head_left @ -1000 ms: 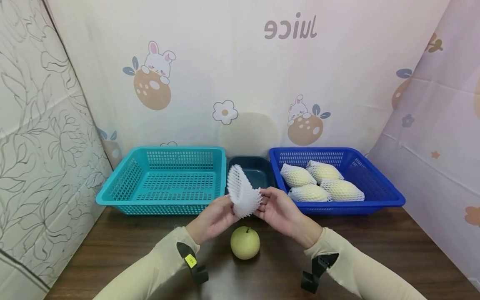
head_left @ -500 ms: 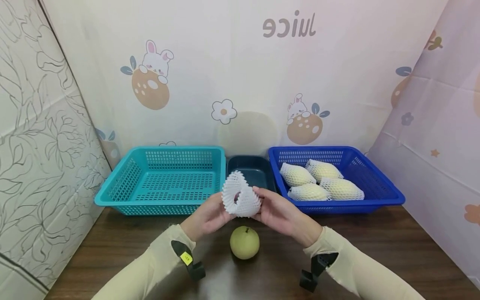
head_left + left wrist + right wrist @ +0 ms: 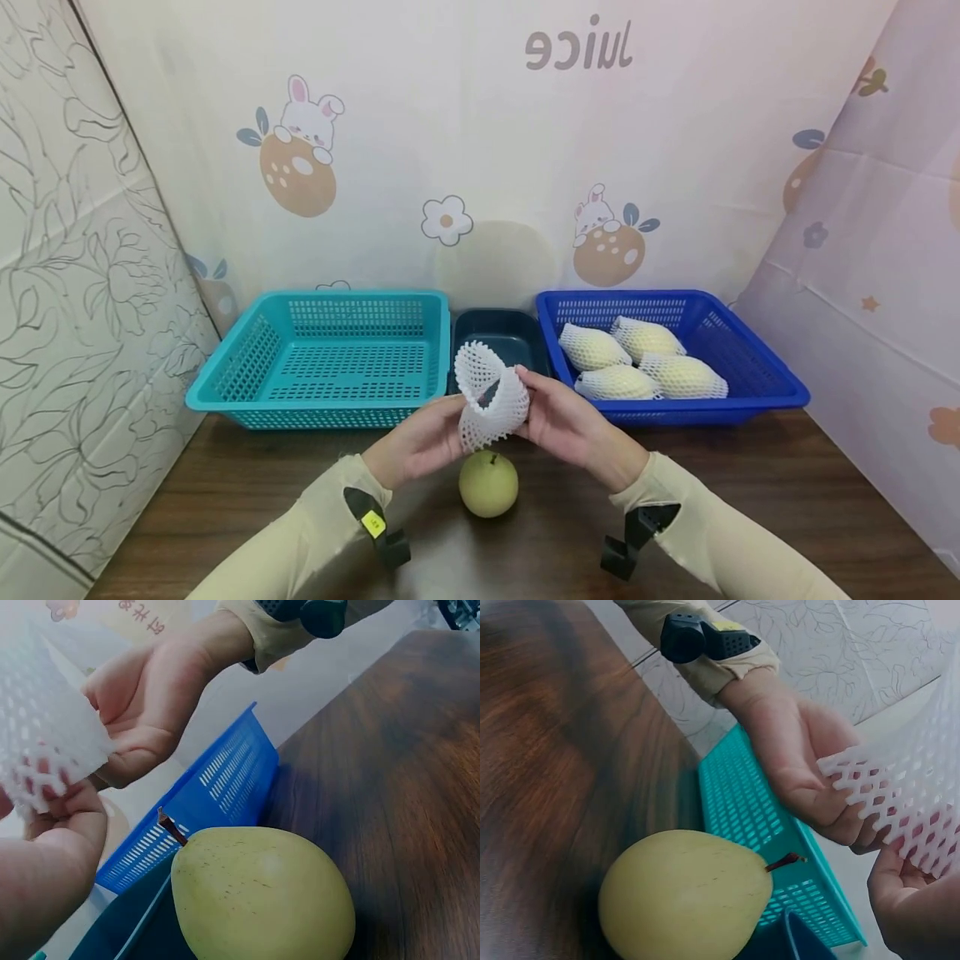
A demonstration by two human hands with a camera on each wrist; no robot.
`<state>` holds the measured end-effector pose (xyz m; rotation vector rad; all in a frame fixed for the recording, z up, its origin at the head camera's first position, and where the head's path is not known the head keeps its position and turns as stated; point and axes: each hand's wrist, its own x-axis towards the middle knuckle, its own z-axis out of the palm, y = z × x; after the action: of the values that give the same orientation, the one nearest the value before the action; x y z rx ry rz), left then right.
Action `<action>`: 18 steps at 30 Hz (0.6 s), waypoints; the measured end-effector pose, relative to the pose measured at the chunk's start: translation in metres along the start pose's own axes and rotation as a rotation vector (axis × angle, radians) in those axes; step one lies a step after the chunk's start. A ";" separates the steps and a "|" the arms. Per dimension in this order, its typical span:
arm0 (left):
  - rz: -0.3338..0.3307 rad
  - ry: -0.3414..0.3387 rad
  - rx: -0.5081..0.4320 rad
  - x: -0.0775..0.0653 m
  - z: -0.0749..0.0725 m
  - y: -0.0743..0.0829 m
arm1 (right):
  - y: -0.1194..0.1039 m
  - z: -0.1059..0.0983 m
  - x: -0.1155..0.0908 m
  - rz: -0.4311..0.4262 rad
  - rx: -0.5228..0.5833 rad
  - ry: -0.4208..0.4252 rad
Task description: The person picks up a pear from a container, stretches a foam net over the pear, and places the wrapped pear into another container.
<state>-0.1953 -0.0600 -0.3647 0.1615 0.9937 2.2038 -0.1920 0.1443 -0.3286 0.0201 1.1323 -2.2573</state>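
Observation:
A white foam fruit net [image 3: 495, 412] is held between my two hands above the table, its mouth spread into a loop. My left hand [image 3: 422, 442] grips its left side, and my right hand [image 3: 564, 423] pinches the right side near the rim. In the right wrist view the net's [image 3: 911, 799] mesh covers some of the fingertips. Just below and nearer to me, a yellow-green pear [image 3: 488, 485] stands on the table with its stem up, touched by neither hand. The pear [image 3: 262, 892] looks bare in the left wrist view.
At the back left stands a turquoise basket [image 3: 322, 410]. A blue basket [image 3: 765, 379] at the back right holds several net-wrapped pale yellow fruits [image 3: 682, 377]. Between them sits a small dark teal tray [image 3: 517, 323]. The dark wooden table [image 3: 720, 483] reaches toward me.
The foam net has turned and its mouth has opened wider, first facing left, now showing a loop toward me. Both hands have shifted slightly with it. The pear stays in place.

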 end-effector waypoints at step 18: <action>0.055 0.238 0.357 -0.010 -0.012 -0.031 | 0.037 -0.033 -0.011 0.088 -0.170 -0.001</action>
<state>-0.1755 -0.0595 -0.3932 0.0890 1.5288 2.1101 -0.1717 0.1573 -0.3738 0.0004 1.2929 -2.0774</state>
